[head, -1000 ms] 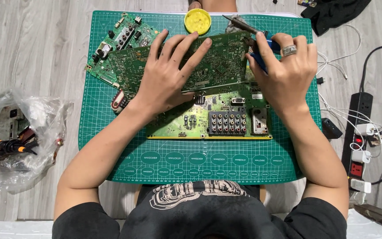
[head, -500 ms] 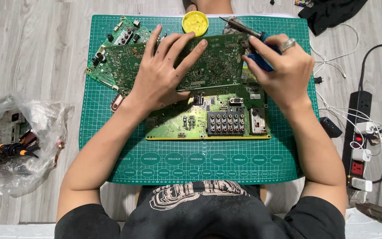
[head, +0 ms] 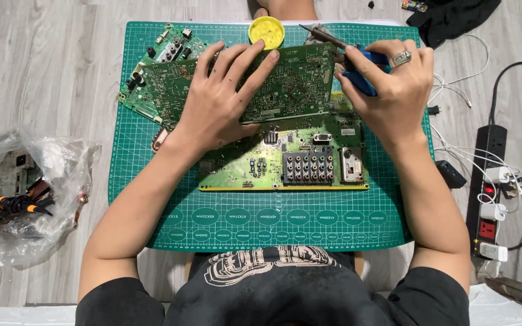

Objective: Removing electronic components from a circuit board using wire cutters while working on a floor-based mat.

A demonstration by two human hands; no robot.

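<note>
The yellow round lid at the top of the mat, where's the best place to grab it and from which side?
Grip the yellow lid across its rim, coming straight down from above. It lies flat on the green mat, a low round shape with a raised edge. The left hand and the circuit board crowd its near side, so pinch left to right.

Both bare forearms are extended forward from short black sleeves, elbows kept close to the torso. The left hand [head: 215, 108] is laid flat, palm down, its fingers [head: 255, 63] spread wide and pointed up and to the right, thumb angled outward. The right hand [head: 394, 90] is curled into a closed grip, knuckles turned upward, a ring worn on one finger. The right wrist is bent slightly inward, toward the left hand.
</note>
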